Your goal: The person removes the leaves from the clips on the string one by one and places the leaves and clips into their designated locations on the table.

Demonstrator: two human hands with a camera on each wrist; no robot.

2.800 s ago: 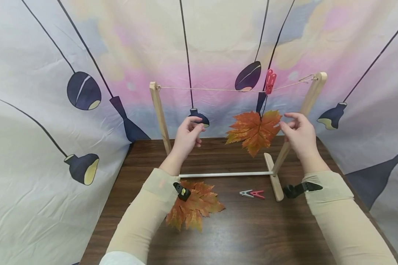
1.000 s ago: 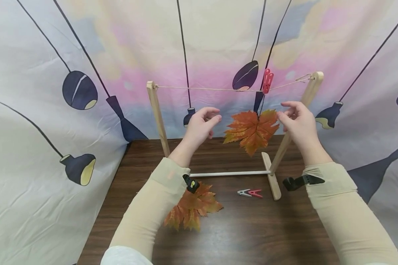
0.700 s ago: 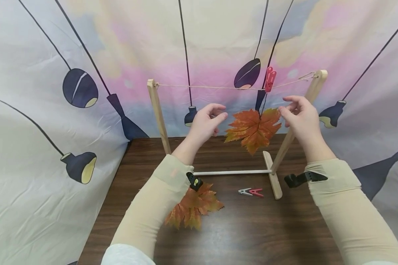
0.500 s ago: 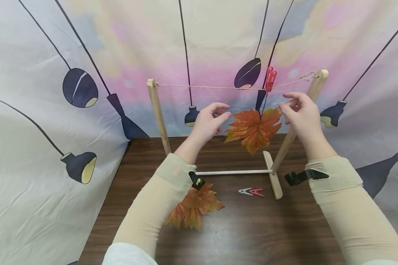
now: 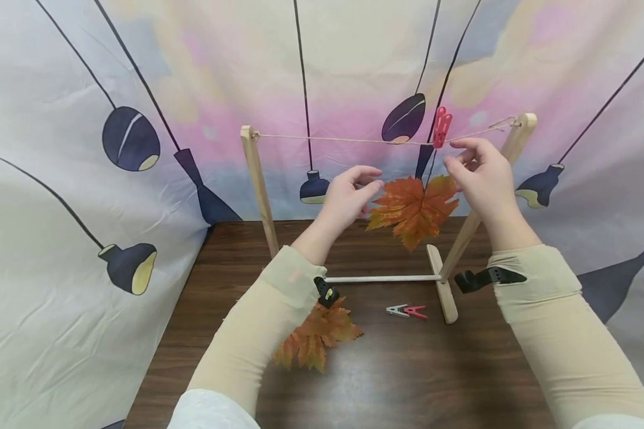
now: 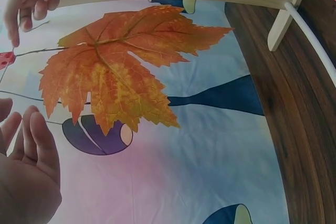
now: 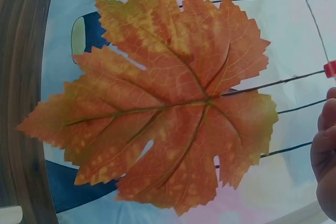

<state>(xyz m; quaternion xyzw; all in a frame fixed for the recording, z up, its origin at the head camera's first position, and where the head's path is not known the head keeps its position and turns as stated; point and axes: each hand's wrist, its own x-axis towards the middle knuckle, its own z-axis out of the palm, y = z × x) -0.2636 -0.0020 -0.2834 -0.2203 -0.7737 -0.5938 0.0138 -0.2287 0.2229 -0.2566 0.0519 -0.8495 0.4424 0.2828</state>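
An orange maple leaf [image 5: 414, 208] hangs by its stem from a red clothespin [image 5: 441, 128], which is clipped on the string [image 5: 327, 139] of a wooden stand. My right hand [image 5: 484, 179] is raised just right of the clothespin, fingers loosely bent; whether the fingertips touch it or the string I cannot tell. On the leaf's left side, my left hand [image 5: 349, 196] hovers with relaxed fingers and holds nothing. The left wrist view has the leaf [image 6: 115, 66] between both hands. In the right wrist view the leaf [image 7: 173, 103] fills the middle, its stem running to the clothespin [image 7: 331, 68].
A second maple leaf [image 5: 322, 336] lies on the dark wooden table [image 5: 386, 381], partly under my left forearm. A grey clothespin [image 5: 396, 310] and a red one [image 5: 415, 311] lie together near the stand's right foot [image 5: 444, 292]. A white rod [image 5: 381, 279] joins the stand's posts low down.
My left hand has moved right and up toward the hanging leaf. My right hand has risen from beside the leaf to beside the clothespin. The leaf still hangs from the string.
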